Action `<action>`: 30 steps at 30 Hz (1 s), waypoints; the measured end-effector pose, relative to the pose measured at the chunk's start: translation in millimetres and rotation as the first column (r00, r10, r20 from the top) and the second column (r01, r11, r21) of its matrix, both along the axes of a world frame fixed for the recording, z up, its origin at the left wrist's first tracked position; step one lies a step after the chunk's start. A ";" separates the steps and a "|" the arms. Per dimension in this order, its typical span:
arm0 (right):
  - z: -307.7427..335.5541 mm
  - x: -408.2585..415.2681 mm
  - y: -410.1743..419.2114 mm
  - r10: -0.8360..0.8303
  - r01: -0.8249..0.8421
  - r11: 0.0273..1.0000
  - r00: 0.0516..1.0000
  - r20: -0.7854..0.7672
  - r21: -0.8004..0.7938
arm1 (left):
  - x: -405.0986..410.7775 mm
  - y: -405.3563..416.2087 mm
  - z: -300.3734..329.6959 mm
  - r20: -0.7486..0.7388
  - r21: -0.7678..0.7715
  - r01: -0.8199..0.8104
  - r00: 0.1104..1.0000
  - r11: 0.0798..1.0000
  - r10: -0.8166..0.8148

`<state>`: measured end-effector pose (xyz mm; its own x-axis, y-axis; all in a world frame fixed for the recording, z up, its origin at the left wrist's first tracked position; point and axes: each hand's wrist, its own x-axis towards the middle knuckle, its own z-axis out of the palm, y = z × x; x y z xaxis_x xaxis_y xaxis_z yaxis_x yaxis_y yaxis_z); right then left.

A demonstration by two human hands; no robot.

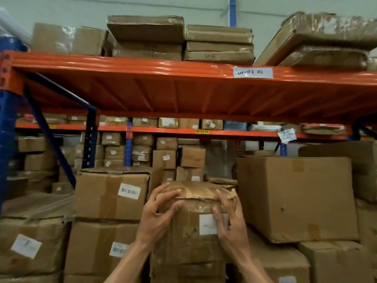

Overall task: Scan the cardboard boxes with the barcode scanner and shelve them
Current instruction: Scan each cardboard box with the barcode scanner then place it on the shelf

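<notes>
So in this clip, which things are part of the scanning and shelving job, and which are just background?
In the job:
- small taped box, gripped by left hand and right hand
- its white label
No scanner shows.

Background:
- big plain box
- barcoded box
- orange shelf with tag
- flat parcels on top
</notes>
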<state>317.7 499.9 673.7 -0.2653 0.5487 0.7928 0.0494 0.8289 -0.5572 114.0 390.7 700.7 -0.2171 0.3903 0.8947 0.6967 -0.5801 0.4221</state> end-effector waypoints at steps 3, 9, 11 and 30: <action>-1.5 -38.7 25.2 -0.080 0.076 0.992 0.996 0.039 0.104 | -35.5 29.7 1.9 -0.111 0.066 -0.113 0.987 0.991 0.120; -9.8 -79.1 76.2 -0.515 0.433 0.723 0.857 0.002 0.539 | -78.6 82.8 -5.9 -0.456 0.244 -0.437 0.736 0.866 0.500; -17.0 -87.5 83.6 -0.563 0.470 0.663 0.826 -0.025 0.583 | -75.3 91.1 -14.5 -0.488 0.333 -0.555 0.590 0.762 0.643; -35.4 -90.6 100.0 -0.604 0.298 0.639 0.764 0.224 0.709 | -70.6 96.1 -84.2 -0.605 0.068 -0.729 0.512 0.681 0.609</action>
